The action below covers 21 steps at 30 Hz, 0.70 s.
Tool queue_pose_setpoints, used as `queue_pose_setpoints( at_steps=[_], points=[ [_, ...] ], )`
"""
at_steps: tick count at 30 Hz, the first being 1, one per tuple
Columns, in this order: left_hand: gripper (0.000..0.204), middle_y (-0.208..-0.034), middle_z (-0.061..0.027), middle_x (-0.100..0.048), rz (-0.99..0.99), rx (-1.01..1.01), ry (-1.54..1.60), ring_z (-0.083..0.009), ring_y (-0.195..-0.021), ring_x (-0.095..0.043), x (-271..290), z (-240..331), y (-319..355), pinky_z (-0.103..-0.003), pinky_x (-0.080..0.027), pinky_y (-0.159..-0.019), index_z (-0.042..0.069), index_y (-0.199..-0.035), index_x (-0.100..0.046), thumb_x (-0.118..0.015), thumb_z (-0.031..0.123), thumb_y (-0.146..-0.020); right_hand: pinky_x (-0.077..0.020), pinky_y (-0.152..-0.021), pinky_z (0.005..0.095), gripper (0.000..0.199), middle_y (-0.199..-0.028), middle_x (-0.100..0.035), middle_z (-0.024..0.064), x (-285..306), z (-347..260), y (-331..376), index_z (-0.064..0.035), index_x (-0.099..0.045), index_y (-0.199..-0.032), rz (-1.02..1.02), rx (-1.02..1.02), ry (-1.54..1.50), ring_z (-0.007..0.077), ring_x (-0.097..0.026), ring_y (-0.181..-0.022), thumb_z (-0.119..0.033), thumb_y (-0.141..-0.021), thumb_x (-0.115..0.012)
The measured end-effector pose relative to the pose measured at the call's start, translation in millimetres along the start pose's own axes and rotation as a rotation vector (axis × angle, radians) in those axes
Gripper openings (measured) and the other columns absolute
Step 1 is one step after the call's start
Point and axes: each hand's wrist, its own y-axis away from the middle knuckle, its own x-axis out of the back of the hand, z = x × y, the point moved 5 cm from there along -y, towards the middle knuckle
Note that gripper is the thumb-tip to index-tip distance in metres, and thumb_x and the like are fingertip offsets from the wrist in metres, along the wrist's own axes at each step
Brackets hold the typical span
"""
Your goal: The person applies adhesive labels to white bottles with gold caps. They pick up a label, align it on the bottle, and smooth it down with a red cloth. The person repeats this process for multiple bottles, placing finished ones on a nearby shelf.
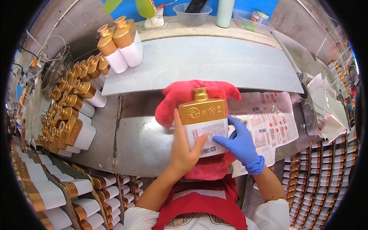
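Note:
Between my two hands is a flat white bottle (202, 112) with a gold shoulder and neck, its printed side facing up. My bare left hand (186, 147) grips its lower left side, thumb lying over the white face. On the right edge, my right hand (239, 142) in a blue glove holds the bottle, thumb near the printed block. A pink-red cloth (168, 103) lies under the bottle on the metal table (138, 134). Right of the cloth rests a sheet of printed transfer labels (270, 119), partly behind my gloved hand.
Many gold-and-white bottles (73, 103) crowd the left side; two bottles (128, 44) stand on the grey board (199, 57). Behind are a clear plastic bowl (193, 17), a pale green flask (225, 13) and a green fan (153, 15). Racks of bottles (314, 176) flank me below; crumpled clear sheets (327, 107) sit right.

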Motion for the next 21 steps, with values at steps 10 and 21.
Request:
queue_pose_setpoints(
  at_steps=[10, 21],
  points=[
    [0.08, -0.149, -0.0328, -0.02, 0.024, -0.162, -0.324, -0.0453, -0.133, -0.03, 9.0, 3.6, -1.0, -0.045, -0.027, -0.109, -0.01, -0.147, -0.006, -0.055, 0.027, -0.095, -0.0477, -0.091, 0.0373, 0.067, -0.115, -0.061, 0.0171, -2.8, 4.4, -9.7, -0.0019, -0.051, -0.129, -0.059, 0.009, 0.074, 0.0274, -0.061, -0.106, -0.031, -0.075, -0.079],
    [0.05, -0.143, -0.0227, -0.04, -0.166, -0.276, -0.815, -0.047, -0.137, -0.018, 4.5, 23.9, 16.0, -0.056, -0.01, -0.114, 0.013, -0.134, -0.056, -0.065, 0.02, -0.085, -0.0489, -0.091, 0.038, 0.072, -0.114, -0.062, 0.0173, -7.6, 7.8, 2.5, -0.0053, -0.048, -0.134, -0.068, 0.065, -0.031, 0.0289, -0.062, -0.107, -0.029, -0.074, -0.079]
  ],
)
